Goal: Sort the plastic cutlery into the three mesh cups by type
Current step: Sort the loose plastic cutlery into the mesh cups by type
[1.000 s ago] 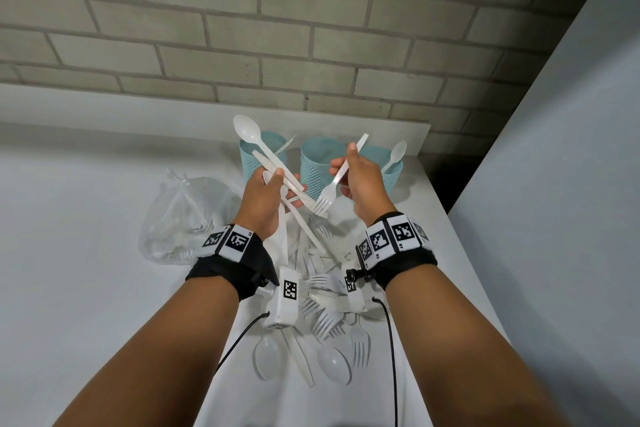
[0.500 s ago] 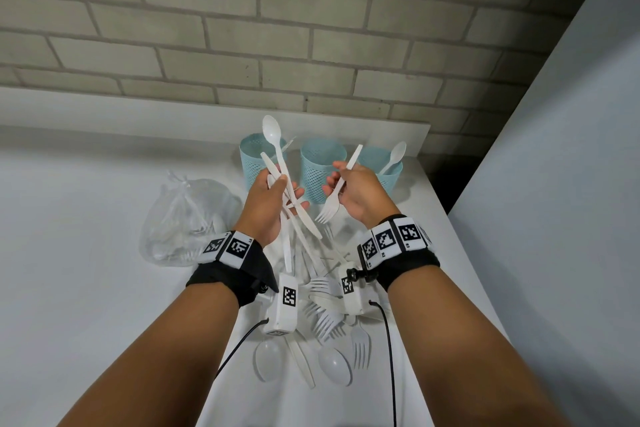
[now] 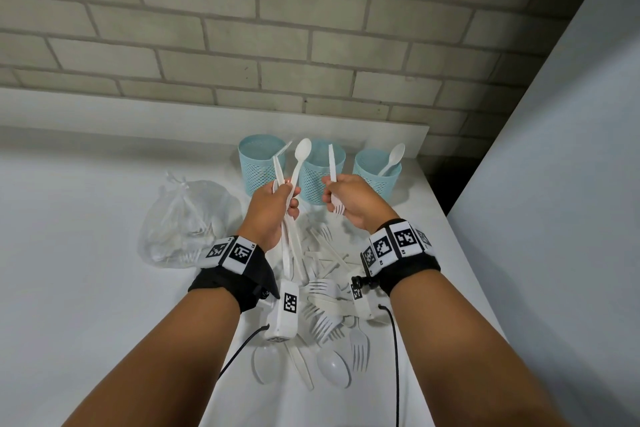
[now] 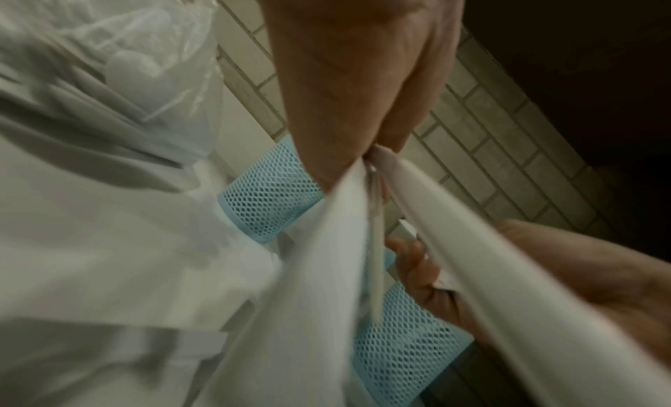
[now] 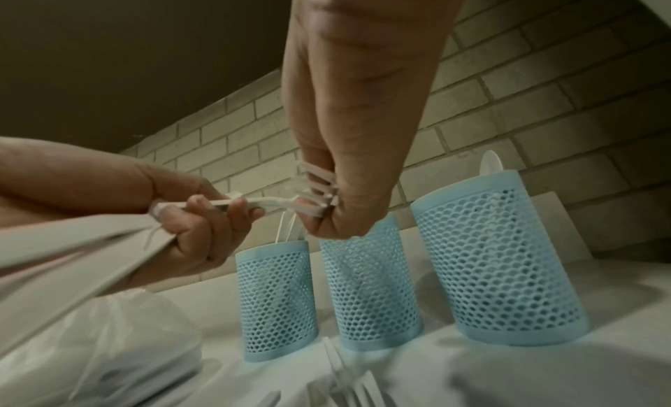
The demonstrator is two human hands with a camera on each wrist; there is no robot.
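- My left hand (image 3: 273, 208) holds a spoon (image 3: 300, 158) and knives; my right hand (image 3: 353, 204) pinches a fork (image 3: 333, 180) mid-handle.
- They feel light, thin, bendy and slippery, near the mesh cups (image 3: 322, 180).

Knotted clear plastic bag (image 3: 187, 222) on white table (image 3: 69, 253), pale brick wall (image 3: 277, 28) behind.

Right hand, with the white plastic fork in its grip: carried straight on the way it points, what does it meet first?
Probably the middle pale-blue mesh cup: the right hand, gripping the white plastic fork, points toward the wall, and that cup stands right ahead of its knuckles. Depth is unclear; it may pass over the rim.
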